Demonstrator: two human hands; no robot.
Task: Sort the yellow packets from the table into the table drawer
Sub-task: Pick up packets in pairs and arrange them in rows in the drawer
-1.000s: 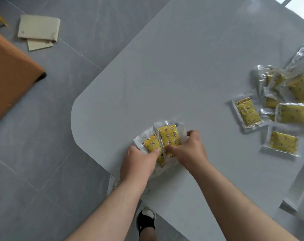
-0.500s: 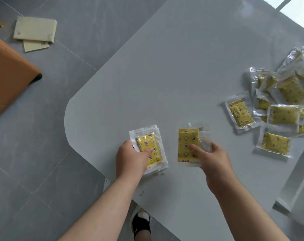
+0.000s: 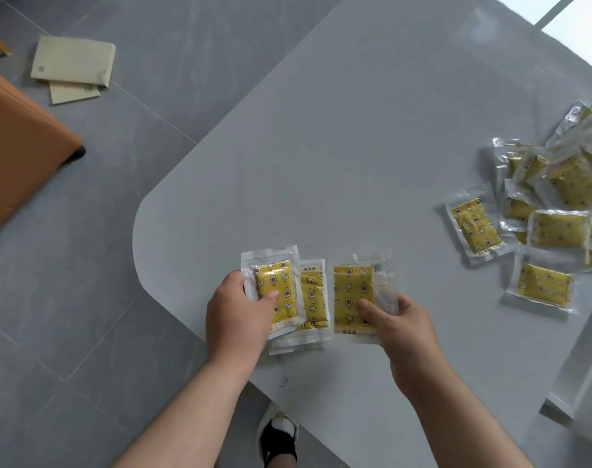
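Near the table [image 3: 321, 157] corner we see left hand [image 3: 237, 320] pinching two overlapping yellow packets [image 3: 276, 287], right hand [image 3: 404, 329] pinching a third packet [image 3: 350, 292] just beside; loose pile [image 3: 558, 211] well right.

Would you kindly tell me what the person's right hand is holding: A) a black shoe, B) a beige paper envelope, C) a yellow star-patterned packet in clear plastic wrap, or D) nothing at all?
C: the right hand pinches the yellow star-patterned packet in clear plastic wrap, with its thumb pressed on the printed face.
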